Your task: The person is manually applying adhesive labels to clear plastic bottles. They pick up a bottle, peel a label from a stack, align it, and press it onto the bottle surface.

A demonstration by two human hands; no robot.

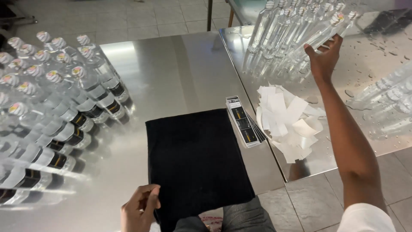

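- My right hand (322, 58) is reaching out over the far right part of the steel table (180, 73), and its fingers are closing round one clear unlabelled bottle (319, 36) at the near edge of the unlabelled cluster (292, 30).
- That bottle is standing with the others near the table's far right corner, its striped cap pointing away from me.
- My left hand (139, 210) is resting at the near edge of the table, fingers curled and pinching the near left corner of the black cloth (195, 161).
- The black cloth is lying flat in the middle of the table, its near edge hanging just over the table's near edge.
- A small stack of dark labels (244, 122) is lying just beside the cloth's far right corner.
- A loose heap of white backing papers (289, 120) is sitting right of the labels, close to the table's near right edge.
- Labelled bottles (56, 107) are crowding the left side of the table, in rows running toward its left edge.
- More clear bottles (390, 101) are lying along the right edge, where water drops are speckling the steel.
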